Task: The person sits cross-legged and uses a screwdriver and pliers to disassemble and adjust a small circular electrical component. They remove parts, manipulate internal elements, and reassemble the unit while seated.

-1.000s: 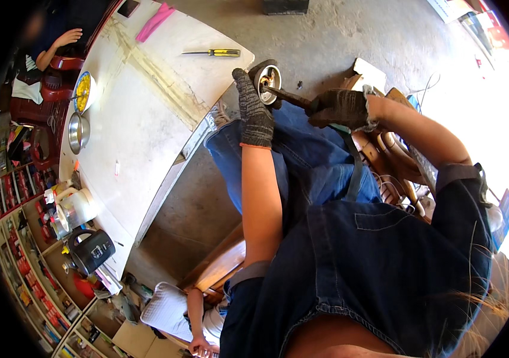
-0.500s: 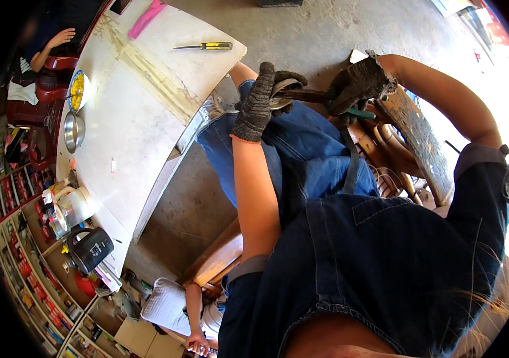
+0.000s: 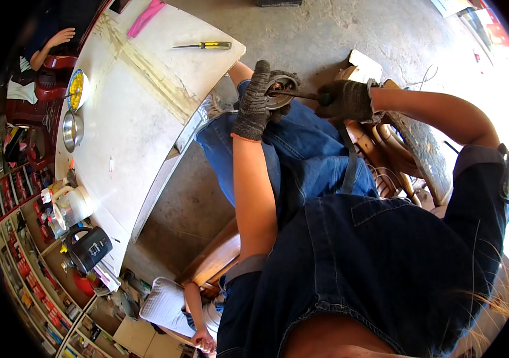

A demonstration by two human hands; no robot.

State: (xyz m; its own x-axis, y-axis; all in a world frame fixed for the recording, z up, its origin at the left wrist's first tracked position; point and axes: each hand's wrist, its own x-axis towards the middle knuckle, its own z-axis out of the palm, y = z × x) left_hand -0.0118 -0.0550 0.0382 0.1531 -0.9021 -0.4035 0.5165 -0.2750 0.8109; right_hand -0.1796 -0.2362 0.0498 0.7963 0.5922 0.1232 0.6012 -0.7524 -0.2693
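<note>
My left hand (image 3: 254, 102), in a dark knitted work glove, is wrapped round a round metal housing (image 3: 281, 102) above my thighs. Its open face shows, with a coppery part inside. My right hand (image 3: 349, 100), also gloved, grips a dark hand tool with a narrow shaft (image 3: 302, 94). The shaft's tip reaches into the opening of the housing; the handle is hidden inside the right glove, so I cannot tell its exact kind.
Left of me stands a white table (image 3: 147, 113) with a yellow-handled screwdriver (image 3: 214, 45), a pink cloth (image 3: 146, 18), a bowl of yellow food (image 3: 80, 89), a metal bowl (image 3: 73, 131) and a black kettle (image 3: 90, 247). A worn plank (image 3: 421, 152) is at right. Other people sit nearby.
My right hand has turned and moved slightly left, and the tool's green handle end is now out of sight. The housing has tilted, showing more of its inside.
</note>
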